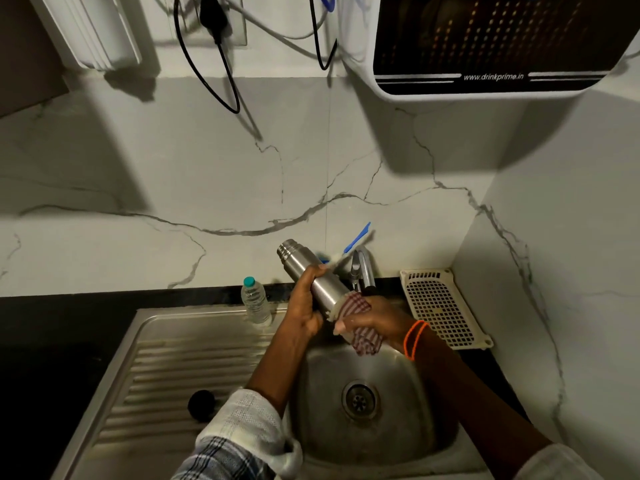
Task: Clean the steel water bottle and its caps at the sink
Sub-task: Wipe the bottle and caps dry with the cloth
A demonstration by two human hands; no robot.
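The steel water bottle (311, 271) is held tilted above the sink basin (360, 403), its open neck pointing up and to the left. My left hand (304, 306) grips the bottle around its middle. My right hand (377, 320) holds a red-and-white checked cloth (360, 323) wrapped over the bottle's lower end. A black cap (201, 405) lies on the ribbed drainboard (162, 375) to the left of the basin.
A steel tap (363, 268) stands behind the basin. Behind the bottle sticks up a blue-handled brush (356, 237). A small plastic water bottle (255, 299) stands at the sink's back edge. A cream perforated tray (440, 306) leans at the right. A water purifier (485, 46) hangs above.
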